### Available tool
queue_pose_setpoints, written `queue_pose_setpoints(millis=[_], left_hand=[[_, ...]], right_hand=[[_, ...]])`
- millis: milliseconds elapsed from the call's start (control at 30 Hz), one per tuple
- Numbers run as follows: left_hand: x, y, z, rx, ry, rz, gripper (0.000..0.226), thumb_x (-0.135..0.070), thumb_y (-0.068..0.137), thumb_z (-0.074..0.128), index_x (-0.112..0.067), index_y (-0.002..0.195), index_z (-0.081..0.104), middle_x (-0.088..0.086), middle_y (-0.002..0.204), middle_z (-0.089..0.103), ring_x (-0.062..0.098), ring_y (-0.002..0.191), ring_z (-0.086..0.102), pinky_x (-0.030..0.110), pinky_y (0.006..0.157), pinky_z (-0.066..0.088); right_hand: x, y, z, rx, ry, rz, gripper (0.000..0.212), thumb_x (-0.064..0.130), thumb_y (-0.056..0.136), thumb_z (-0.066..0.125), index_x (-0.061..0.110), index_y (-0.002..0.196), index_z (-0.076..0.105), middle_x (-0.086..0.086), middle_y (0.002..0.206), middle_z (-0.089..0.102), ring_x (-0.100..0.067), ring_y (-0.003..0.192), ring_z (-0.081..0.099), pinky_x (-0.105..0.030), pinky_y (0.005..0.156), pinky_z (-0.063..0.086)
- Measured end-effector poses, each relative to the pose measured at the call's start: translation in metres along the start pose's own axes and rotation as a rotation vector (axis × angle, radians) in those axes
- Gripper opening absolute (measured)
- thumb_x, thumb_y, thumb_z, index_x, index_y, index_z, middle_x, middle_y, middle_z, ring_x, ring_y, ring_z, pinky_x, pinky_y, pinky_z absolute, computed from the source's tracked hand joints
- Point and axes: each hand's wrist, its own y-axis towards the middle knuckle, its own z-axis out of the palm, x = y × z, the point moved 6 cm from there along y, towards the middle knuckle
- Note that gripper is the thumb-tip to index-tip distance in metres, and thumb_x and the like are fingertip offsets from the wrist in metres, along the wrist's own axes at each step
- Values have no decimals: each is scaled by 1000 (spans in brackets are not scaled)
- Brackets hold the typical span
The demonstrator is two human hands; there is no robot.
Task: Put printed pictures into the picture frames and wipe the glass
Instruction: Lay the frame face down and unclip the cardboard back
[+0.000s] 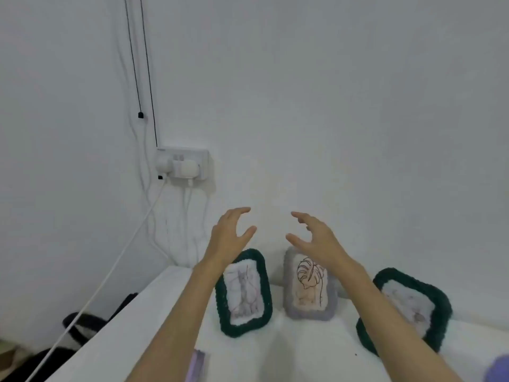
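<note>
White table [154, 321], its far edge against the wall. Standing along that far edge, propped upright and apart from one another: a dark green knitted frame [243, 295] holding a line drawing, a grey knitted frame [309, 286] holding a leaf drawing, and a second dark green frame [407, 307] toward the right end. At the near edge: a lilac item [197, 365], partly hidden by an arm, and a purple object [498, 369] at the near right corner, cut off by the picture's edge.

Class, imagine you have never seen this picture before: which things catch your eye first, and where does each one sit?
Two bare hands, the left hand and right hand, hover open in mid-frame before a white wall, gripping nothing. Below them three fuzzy-edged picture frames stand on the white table: a dark green frame on the left, a grey frame with a leaf drawing in the middle, another green frame on the right.
</note>
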Motion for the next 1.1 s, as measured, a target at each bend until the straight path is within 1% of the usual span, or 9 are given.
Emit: queue_pose_setpoints(millis=[233, 433, 533, 600, 733, 833, 900, 1000, 1100], left_hand=[[74, -56, 15, -93, -26, -208, 39, -21, 88, 60, -23, 126, 50, 2, 142, 38, 15, 131, 34, 24, 106, 25], [111, -88, 32, -93, -108, -339, 45, -13, 83, 65, -29, 124, 51, 6, 148, 24, 15, 138, 22, 24, 106, 20], [122, -99, 38, -73, -187, -382, 51, -10, 82, 66, -32, 125, 49, 2, 142, 31, 16, 135, 28, 33, 111, 26], [129, -106, 41, -60, -208, -406, 56, -7, 80, 67, -32, 127, 48, -4, 132, 38, 18, 126, 38, 34, 104, 35], [135, -118, 46, -30, -298, -455, 68, 6, 78, 64, -32, 130, 43, -6, 125, 44, 17, 109, 50, 15, 81, 46], [134, -121, 48, -28, -345, -440, 71, 16, 74, 61, -28, 128, 45, -8, 118, 51, 15, 106, 51, 6, 76, 47], [131, -121, 46, -31, -356, -419, 73, 17, 72, 62, -33, 123, 48, -12, 115, 53, 13, 107, 50, 8, 78, 47], [124, -125, 42, -16, -412, -393, 74, 17, 69, 64, -35, 120, 50, -12, 116, 54, 13, 111, 50, 13, 80, 50], [110, -130, 37, 28, -491, -373, 74, 17, 68, 66, -35, 119, 53, -10, 115, 55, 20, 107, 53, 23, 80, 53]], right_hand=[[-31, -8, 90, 89, 209, 86, 53, 29, 86, 62, 32, 134, 40, 2, 130, 45, -16, 112, 46, -29, 88, 38], [-59, -13, 139, 86, 239, 59, 58, 17, 82, 67, 24, 134, 43, 2, 133, 46, -13, 120, 41, -32, 99, 40], [-65, -16, 149, 86, 246, 59, 62, 5, 79, 67, 22, 135, 44, 3, 125, 47, -9, 115, 37, -27, 96, 38], [-71, -19, 155, 80, 245, 61, 69, -3, 76, 65, 25, 135, 43, 0, 125, 50, -9, 112, 38, -23, 94, 36], [-82, -27, 166, 93, 287, 118, 82, -16, 72, 56, 35, 134, 41, 3, 129, 48, -13, 113, 44, -24, 96, 40], [-88, -31, 171, 91, 318, 157, 90, -22, 71, 51, 39, 135, 39, -1, 123, 47, -21, 106, 49, -35, 89, 52], [-88, -32, 168, 65, 321, 164, 96, -25, 69, 50, 46, 131, 37, -3, 117, 48, -26, 97, 53, -36, 79, 56], [-84, -35, 157, 63, 329, 127, 95, -24, 70, 53, 50, 127, 35, -8, 116, 48, -18, 80, 53, -20, 67, 53], [-80, -49, 141, 99, 361, 90, 89, -19, 74, 58, 48, 127, 34, -11, 121, 49, -21, 85, 56, -18, 73, 53]])
